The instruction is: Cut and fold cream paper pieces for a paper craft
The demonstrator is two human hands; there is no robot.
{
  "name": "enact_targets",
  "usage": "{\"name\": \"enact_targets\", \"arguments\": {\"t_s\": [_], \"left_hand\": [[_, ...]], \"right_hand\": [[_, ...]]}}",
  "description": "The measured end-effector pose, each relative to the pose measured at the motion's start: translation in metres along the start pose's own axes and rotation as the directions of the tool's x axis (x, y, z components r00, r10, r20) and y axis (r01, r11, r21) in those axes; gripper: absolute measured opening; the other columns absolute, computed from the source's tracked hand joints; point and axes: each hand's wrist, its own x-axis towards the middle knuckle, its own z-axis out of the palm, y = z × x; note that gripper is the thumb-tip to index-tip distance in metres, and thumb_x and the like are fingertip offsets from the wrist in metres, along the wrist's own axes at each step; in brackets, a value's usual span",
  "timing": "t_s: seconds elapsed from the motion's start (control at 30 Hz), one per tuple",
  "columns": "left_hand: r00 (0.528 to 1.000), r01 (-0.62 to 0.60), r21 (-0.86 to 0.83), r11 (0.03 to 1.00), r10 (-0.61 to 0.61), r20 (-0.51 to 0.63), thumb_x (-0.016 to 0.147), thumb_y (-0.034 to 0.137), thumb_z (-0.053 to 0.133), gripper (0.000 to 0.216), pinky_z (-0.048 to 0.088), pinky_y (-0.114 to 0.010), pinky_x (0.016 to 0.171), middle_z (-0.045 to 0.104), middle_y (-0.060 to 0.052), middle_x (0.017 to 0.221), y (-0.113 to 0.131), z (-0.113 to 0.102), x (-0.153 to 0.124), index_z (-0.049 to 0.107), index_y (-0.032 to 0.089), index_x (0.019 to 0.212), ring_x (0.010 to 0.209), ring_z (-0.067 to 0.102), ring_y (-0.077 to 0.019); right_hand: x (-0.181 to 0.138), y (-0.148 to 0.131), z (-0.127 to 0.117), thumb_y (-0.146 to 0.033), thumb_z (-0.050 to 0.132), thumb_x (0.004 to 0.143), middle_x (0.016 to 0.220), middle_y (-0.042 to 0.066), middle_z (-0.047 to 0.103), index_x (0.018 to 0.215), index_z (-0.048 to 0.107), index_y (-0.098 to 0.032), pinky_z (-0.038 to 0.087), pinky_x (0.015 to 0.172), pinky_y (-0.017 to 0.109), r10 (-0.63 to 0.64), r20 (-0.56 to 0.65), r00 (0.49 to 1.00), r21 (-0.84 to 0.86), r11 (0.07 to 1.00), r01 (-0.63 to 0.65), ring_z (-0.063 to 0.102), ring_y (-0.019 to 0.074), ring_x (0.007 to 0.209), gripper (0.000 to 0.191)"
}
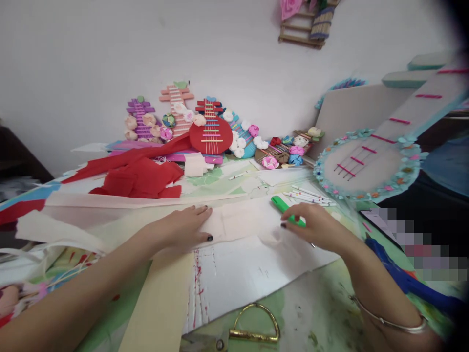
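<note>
My left hand (183, 226) lies flat with fingers spread, pressing on the left end of a pale pink folded strip (240, 220); I cannot tell whether it is paper or cloth. Under the strip is a white board (252, 274) with red-stained cut marks near its left side. At the board's right part, my right hand (315, 226) is closed around a green utility knife (281, 204), its handle pointing away to the left. A thin metallic tip shows below the hand. Beneath my left forearm lies a cream sheet (161, 298).
Gold-handled scissors (254, 336) lie at the front edge, and a blue-handled tool (399, 274) at the right. Several pens (308, 197) and red fabric (139, 178) lie farther back. Decorated lute-shaped crafts (210, 134) line the wall; a large one (370, 164) stands at right.
</note>
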Motion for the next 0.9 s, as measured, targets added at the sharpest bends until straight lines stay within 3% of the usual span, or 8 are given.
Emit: {"name": "enact_targets", "arguments": {"t_s": [0.13, 0.23, 0.33, 0.47, 0.63, 0.7, 0.77, 0.9], "left_hand": [[0.967, -0.14, 0.015, 0.99, 0.14, -0.211, 0.077, 0.045, 0.053, 0.049, 0.041, -0.043, 0.091, 0.053, -0.016, 0.124, 0.005, 0.002, 0.007, 0.056, 0.015, 0.117, 0.114, 0.05, -0.032], [0.828, -0.399, 0.017, 0.917, 0.368, -0.424, 0.087, 0.026, 0.042, 0.028, 0.041, -0.038, 0.094, 0.058, -0.011, 0.119, 0.016, 0.008, 0.015, 0.059, 0.017, 0.108, 0.113, 0.051, -0.0228], [0.73, -0.54, 0.053, 0.84, 0.5, -0.466, 0.09, 0.019, 0.037, 0.029, 0.04, -0.038, 0.096, 0.053, -0.011, 0.126, 0.026, 0.017, 0.019, 0.057, 0.018, 0.111, 0.119, 0.045, -0.0209], [0.759, -0.523, 0.061, 0.85, 0.497, -0.421, 0.09, 0.019, 0.036, 0.033, 0.035, -0.044, 0.101, 0.05, -0.009, 0.13, 0.028, 0.028, 0.019, 0.053, 0.02, 0.119, 0.127, 0.037, -0.0239], [0.736, -0.534, 0.039, 0.845, 0.487, -0.47, 0.089, 0.019, 0.038, 0.031, 0.035, -0.043, 0.102, 0.053, -0.011, 0.127, 0.025, 0.031, 0.02, 0.057, 0.018, 0.113, 0.124, 0.041, -0.0234], [0.689, -0.551, -0.006, 0.834, 0.452, -0.566, 0.088, 0.019, 0.041, 0.027, 0.038, -0.041, 0.1, 0.058, -0.011, 0.12, 0.028, 0.028, 0.02, 0.062, 0.017, 0.105, 0.119, 0.046, -0.0226], [0.662, -0.543, -0.111, 0.832, 0.343, -0.667, 0.087, 0.02, 0.044, 0.024, 0.042, -0.038, 0.096, 0.063, -0.011, 0.111, 0.036, 0.022, 0.018, 0.064, 0.017, 0.101, 0.111, 0.053, -0.0215], [0.767, -0.465, -0.443, 0.766, 0.099, -0.634, 0.086, 0.027, 0.048, 0.026, 0.045, -0.036, 0.091, 0.064, -0.008, 0.11, 0.062, 0.004, 0.008, 0.062, 0.018, 0.106, 0.103, 0.057, -0.0205]], "right_hand": [[0.008, 0.018, 0.01, -0.029, 0.053, 0.078, 0.085, 0.009, 0.068, 0.09, 0.064, -0.016, 0.039, 0.064, 0.028, 0.351, -0.16, 0.923, -0.08, 0.927, -0.366, 0.061, 0.0217, 0.077, 0.022], [0.013, 0.026, 0.024, -0.031, 0.061, 0.072, 0.092, 0.014, 0.066, 0.097, 0.061, -0.012, 0.039, 0.063, 0.028, 0.421, -0.048, 0.906, -0.111, 0.899, -0.424, 0.06, 0.025, 0.083, 0.031], [0.015, 0.025, 0.03, -0.024, 0.057, 0.073, 0.094, 0.014, 0.065, 0.094, 0.061, -0.011, 0.039, 0.063, 0.028, 0.442, 0.024, 0.897, -0.117, 0.892, -0.437, 0.06, 0.0255, 0.086, 0.025], [0.015, 0.02, 0.023, -0.014, 0.056, 0.071, 0.09, 0.014, 0.066, 0.088, 0.063, -0.012, 0.039, 0.066, 0.03, 0.428, -0.068, 0.901, -0.083, 0.898, -0.433, 0.059, 0.0258, 0.084, 0.019], [0.011, 0.014, 0.009, -0.021, 0.057, 0.07, 0.085, 0.008, 0.065, 0.087, 0.062, -0.018, 0.04, 0.071, 0.036, 0.358, -0.444, 0.821, 0.28, 0.926, -0.252, 0.057, 0.0243, 0.083, 0.018], [0.009, 0.006, 0.008, -0.027, 0.057, 0.071, 0.088, 0.007, 0.064, 0.091, 0.06, -0.018, 0.042, 0.072, 0.034, 0.381, -0.461, 0.802, 0.589, 0.807, -0.045, 0.057, 0.0214, 0.082, 0.021], [0.008, -0.009, 0.01, -0.031, 0.056, 0.074, 0.093, 0.008, 0.064, 0.095, 0.057, -0.018, 0.045, 0.072, 0.033, 0.39, -0.347, 0.853, 0.848, 0.52, 0.108, 0.059, 0.0204, 0.083, 0.025], [0.005, -0.042, 0.021, -0.029, 0.058, 0.077, 0.101, 0.011, 0.063, 0.095, 0.055, -0.018, 0.046, 0.078, 0.037, 0.222, -0.158, 0.962, 0.987, 0.076, 0.144, 0.061, 0.0214, 0.088, 0.022]]}}
